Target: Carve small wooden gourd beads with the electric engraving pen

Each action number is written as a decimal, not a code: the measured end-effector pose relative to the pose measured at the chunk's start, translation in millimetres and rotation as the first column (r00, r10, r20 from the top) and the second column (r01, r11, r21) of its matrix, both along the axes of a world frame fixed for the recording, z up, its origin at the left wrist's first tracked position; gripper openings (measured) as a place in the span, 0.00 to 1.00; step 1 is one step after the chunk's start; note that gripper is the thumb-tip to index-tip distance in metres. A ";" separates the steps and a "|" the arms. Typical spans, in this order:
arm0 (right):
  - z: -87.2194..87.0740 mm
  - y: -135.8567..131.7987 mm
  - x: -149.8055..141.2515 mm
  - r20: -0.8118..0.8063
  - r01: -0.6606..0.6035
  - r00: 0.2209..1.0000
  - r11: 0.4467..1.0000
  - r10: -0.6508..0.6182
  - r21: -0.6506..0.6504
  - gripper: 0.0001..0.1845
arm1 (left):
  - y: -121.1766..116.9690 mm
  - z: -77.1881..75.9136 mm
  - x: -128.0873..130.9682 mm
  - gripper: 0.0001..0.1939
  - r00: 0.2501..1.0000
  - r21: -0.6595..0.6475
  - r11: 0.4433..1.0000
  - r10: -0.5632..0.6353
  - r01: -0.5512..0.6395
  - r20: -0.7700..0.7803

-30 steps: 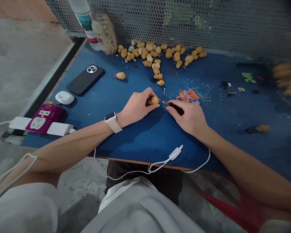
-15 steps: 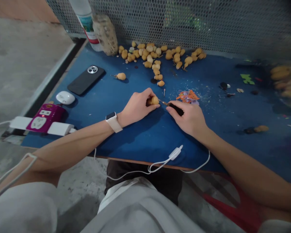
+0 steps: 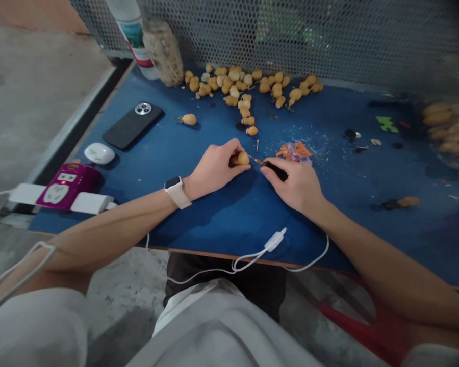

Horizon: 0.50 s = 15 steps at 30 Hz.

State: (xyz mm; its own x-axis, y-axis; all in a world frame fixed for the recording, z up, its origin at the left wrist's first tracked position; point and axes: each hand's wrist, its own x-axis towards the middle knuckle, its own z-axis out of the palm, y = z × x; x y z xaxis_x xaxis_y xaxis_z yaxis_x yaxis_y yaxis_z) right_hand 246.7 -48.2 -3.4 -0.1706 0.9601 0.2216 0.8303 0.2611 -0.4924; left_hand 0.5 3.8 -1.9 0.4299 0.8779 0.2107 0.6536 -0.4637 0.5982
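My left hand (image 3: 218, 165), with a watch (image 3: 177, 191) on its wrist, is closed round a small tan gourd (image 3: 243, 158). The fingers pinch its sides, so the gourd's rounded end faces right. In my right hand (image 3: 298, 183) is a dark-handled carving tool (image 3: 277, 171). Its thin metal tip points left at the gourd; whether it touches the surface I cannot tell. Beyond my hands, a line of small gourds (image 3: 248, 121) leads back to a larger pile (image 3: 235, 81). Orange and purple scraps (image 3: 295, 151) lie just past my right hand.
On the blue table (image 3: 214, 229) lie a phone (image 3: 133, 125), a white earbud case (image 3: 99, 153) and a purple power adapter (image 3: 68, 186). A bottle (image 3: 135, 43) and a jar (image 3: 163, 53) stand at the back left. A white cable (image 3: 274, 241) crosses the front edge; a bag of gourds (image 3: 453, 127) is at right.
The whole view has shifted very slightly to the left. Both hands keep their holds, and the tool tip stays beside the gourd.
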 end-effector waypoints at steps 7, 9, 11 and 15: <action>-2.1 3.0 3.1 -0.029 -0.048 0.998 0.999 0.048 0.012 0.21 | 3.3 -0.6 -3.5 0.14 0.998 -0.014 0.999 -0.047 0.047 0.042; -1.0 2.9 3.7 -0.022 -0.046 0.999 0.999 0.045 -0.003 0.21 | 3.6 -0.9 -3.6 0.14 0.998 -0.020 0.999 -0.043 0.044 0.050; 0.4 2.4 5.2 -0.035 -0.045 0.998 0.999 0.044 -0.020 0.21 | 3.7 -0.8 -3.8 0.13 0.998 -0.030 0.999 -0.042 0.044 0.055; -0.7 2.3 9.9 -0.169 -0.028 0.985 0.999 0.024 -0.018 0.23 | 4.9 1.5 -6.5 0.08 0.992 -0.056 0.994 -0.094 0.099 0.081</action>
